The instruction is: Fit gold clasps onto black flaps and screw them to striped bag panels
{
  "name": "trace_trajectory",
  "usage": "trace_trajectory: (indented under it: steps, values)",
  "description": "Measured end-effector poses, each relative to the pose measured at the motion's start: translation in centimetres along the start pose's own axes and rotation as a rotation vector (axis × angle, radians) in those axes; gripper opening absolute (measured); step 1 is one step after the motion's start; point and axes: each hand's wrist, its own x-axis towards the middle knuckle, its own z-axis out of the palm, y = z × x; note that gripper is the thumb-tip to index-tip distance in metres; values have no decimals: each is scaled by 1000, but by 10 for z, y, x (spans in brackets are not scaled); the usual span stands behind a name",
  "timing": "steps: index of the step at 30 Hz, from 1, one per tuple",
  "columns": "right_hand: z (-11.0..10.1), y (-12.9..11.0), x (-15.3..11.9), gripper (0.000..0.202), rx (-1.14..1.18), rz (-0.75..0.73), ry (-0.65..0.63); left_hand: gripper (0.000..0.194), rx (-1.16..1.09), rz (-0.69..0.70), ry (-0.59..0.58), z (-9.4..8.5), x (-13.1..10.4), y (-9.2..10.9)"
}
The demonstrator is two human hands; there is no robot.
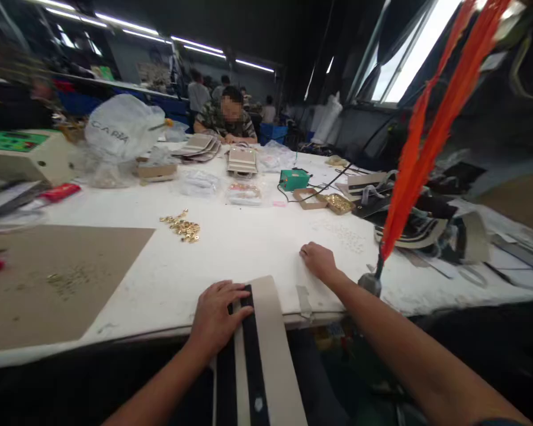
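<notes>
My left hand (217, 316) lies on a long beige panel (273, 349) with black stripes, its fingers spread over the stripes near the panel's far end. The panel hangs over the table's front edge towards me. Further right, my right hand (318, 260) rests on the white table (244, 245) with its fingers curled together; what they hold, if anything, is too small to name. Just beyond it, small pale pieces (349, 236) are scattered. A pile of gold-coloured metal parts (184, 228) sits to the left.
An orange strip (426, 136) hangs at the right above a dark metal tool (370, 284). Farther back are a green box (294, 179) with a cable, a tray of gold parts (339, 203) and plastic bags. A brown sheet (71, 278) covers the left. A person (226, 118) sits opposite.
</notes>
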Motion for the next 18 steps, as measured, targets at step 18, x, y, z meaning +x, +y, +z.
trace_trajectory:
  steps: [18]
  values:
    - [-12, -7, -5, 29, 140, -45, -150, 29, -64, -111, -25, -4, -16, 13]
